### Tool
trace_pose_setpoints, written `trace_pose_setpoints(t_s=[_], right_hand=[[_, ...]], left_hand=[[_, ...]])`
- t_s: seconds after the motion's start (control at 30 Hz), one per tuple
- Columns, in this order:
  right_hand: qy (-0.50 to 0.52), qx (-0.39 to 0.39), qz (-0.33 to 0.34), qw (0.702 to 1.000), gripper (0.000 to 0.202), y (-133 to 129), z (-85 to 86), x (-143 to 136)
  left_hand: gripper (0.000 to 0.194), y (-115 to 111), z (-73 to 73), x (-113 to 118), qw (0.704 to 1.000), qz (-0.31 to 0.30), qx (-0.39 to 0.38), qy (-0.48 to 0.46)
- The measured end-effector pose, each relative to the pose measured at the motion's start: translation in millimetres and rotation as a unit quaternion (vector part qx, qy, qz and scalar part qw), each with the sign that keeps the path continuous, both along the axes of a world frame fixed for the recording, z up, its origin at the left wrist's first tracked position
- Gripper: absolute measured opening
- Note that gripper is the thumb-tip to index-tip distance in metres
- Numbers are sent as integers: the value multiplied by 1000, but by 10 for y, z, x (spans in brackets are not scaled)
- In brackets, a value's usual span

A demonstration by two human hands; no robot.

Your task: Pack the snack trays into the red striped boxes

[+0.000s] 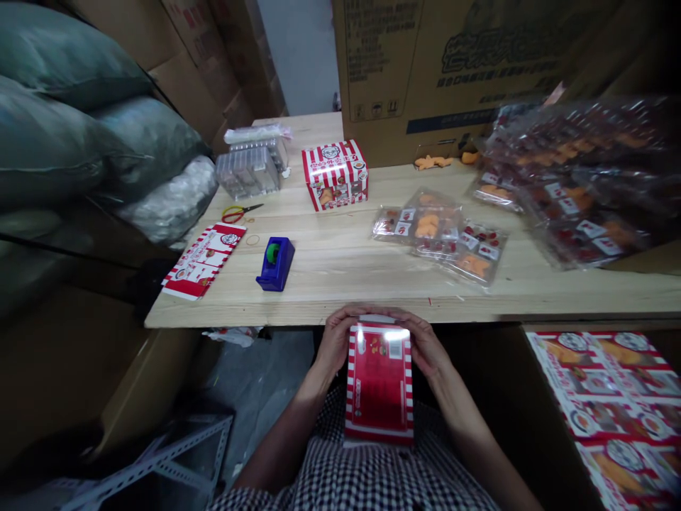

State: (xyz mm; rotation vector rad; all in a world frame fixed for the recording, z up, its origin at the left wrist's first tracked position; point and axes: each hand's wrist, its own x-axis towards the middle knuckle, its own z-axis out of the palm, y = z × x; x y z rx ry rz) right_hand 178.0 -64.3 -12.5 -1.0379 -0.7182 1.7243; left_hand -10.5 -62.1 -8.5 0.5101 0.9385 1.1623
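Observation:
Both my hands grip a red and white striped carton [379, 383], held just in front of the table's near edge above my lap. My left hand [339, 337] is at its upper left corner and my right hand [423, 341] at its upper right corner. The fingers of both curl over the far end, where a pale flap shows. A printed panel with a barcode faces up. Part of the fingers is hidden behind the carton.
On the wooden table [330, 277] are a blue tape dispenser [277, 266], scissors [240, 211], flat cartons [205, 261], a standing striped box [336, 176], clear plastic cases [248, 172] and clear packs [425, 226]. A large cardboard box [415, 78] stands behind. Printed cartons [611, 383] lie at right.

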Motion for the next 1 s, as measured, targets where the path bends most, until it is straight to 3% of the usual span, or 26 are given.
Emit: trace_pose_setpoints(t_s=[0.07,0.17,0.37,0.5,0.7,1.0], right_hand=[[28,-7,-20,999,7,-33,-14,16],[48,-10,-37,998,18,-100,-1,31],[-19,34,-26,999,19,-249,93,29],[-23,31,39,999,21,-248,241,137],[-91,28,136,986,34,-81,461,294],[-88,17,128,988,31,-1,399,267]], left_hand=[[11,-22,-10,-20,1000,-4,9,4],[18,-70,-22,-56,997,-41,54,25],[21,-162,12,-148,973,-114,137,148],[30,-120,192,-262,965,-175,143,136],[34,77,439,-317,936,-260,125,202],[31,136,394,-235,927,-238,137,256]])
